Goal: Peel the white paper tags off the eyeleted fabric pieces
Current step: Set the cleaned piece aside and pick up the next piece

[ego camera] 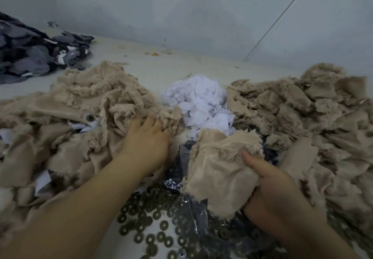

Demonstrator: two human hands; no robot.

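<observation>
My right hand (268, 186) grips a frayed beige fabric piece (218, 163) low in the middle, thumb on top of the cloth. My left hand (147, 137) reaches into the left heap of beige fabric pieces (80, 101), its fingers curled into a frayed piece (167, 115) at the heap's right edge. One metal eyelet (89, 117) shows in that heap, with white paper tags (80, 126) beside it. A pile of torn white paper tags (201, 101) lies between the two heaps.
A second heap of beige pieces (302, 113) fills the right side. Loose brass eyelet rings (149, 218) and a crinkled clear plastic bag (191, 214) lie near me. Dark grey fabric pieces (36, 56) are piled at the far left, against a pale wall (181, 6).
</observation>
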